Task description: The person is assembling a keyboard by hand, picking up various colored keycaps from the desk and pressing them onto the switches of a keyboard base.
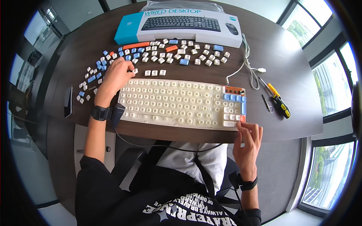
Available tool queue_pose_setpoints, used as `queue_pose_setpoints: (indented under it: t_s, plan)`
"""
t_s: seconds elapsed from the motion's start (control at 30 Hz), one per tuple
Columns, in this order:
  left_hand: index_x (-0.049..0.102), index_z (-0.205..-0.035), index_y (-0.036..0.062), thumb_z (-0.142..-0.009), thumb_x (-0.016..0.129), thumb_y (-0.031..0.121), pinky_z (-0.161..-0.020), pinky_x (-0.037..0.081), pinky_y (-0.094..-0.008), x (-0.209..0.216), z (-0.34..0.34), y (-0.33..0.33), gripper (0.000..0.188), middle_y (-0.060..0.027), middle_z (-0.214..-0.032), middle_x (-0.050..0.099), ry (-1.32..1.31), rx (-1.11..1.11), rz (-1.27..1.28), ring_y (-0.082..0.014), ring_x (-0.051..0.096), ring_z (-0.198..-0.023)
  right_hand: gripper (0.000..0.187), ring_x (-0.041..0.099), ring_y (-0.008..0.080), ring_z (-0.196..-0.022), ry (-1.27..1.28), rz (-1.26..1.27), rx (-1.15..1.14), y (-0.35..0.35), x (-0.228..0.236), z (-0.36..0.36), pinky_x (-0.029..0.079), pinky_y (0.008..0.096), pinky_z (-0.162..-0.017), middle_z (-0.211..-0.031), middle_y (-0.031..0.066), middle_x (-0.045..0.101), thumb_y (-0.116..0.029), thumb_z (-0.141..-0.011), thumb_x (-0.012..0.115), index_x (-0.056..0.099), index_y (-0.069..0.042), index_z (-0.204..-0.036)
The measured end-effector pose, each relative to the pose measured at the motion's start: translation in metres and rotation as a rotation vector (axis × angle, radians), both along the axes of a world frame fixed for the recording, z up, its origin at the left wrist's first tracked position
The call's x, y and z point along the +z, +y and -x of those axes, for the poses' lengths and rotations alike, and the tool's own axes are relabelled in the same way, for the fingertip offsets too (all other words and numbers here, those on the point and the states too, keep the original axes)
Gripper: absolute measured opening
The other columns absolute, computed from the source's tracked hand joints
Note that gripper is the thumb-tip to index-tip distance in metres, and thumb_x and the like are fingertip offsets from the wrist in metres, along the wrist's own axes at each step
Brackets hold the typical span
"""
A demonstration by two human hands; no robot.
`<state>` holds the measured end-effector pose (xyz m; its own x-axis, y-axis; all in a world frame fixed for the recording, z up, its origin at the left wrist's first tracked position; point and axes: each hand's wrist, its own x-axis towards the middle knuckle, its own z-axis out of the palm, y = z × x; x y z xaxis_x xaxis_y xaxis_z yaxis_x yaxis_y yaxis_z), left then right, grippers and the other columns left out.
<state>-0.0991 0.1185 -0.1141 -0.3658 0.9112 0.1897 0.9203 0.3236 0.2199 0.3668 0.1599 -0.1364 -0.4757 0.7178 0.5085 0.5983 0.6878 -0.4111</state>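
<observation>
A cream keyboard (169, 103) lies in front of me, mostly bare of keycaps. On its right block, white, blue and orange keycaps are seated. Beyond its far left part, my left hand (117, 75) pinches a white keycap (135, 71) between thumb and fingertips. Just to the right of that, several white keycaps (155, 72) stand in a short row. My right hand (249, 143) rests at the keyboard's near right corner, its loosely bent fingers apart, fingertips by an orange keycap (243, 118).
Loose keycaps (184, 61) spread across the far and left desk. Behind them stands a white and teal keyboard box (181, 28). A pale cable (247, 62), a yellow-black screwdriver (279, 100) and a small dark tool (267, 103) lie at right; a phone (68, 101) lies at left.
</observation>
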Motion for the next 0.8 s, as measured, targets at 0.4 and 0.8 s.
queue_pose_setpoints:
  t_s: [0.4,0.8]
  plan:
    - [0.063,-0.094,-0.0028,-0.087,0.074,0.005,-0.077,0.052,-0.0392,0.023,-0.051,-0.001,0.015,-0.0121,-0.088,0.064,-0.004,-0.070,-0.140,-0.0273,0.065,-0.083,0.036,0.055,0.0287,-0.090,0.032,-0.003,-0.001,0.002,-0.002,-0.001,0.051,0.0377,-0.077,-0.107,0.0091,0.064,0.014,-0.081,0.065,0.071,-0.005,-0.111]
    - [0.065,-0.100,0.0041,-0.092,0.073,0.012,-0.078,0.055,-0.0415,0.021,-0.250,0.024,0.014,-0.0125,-0.095,0.064,-0.211,-0.543,-0.211,-0.0300,0.068,-0.085,0.039,0.055,0.0297,-0.091,0.032,-0.053,-0.011,0.004,-0.006,-0.002,0.051,0.0400,-0.077,-0.108,0.0057,0.064,0.012,-0.078,0.067,0.070,-0.005,-0.113]
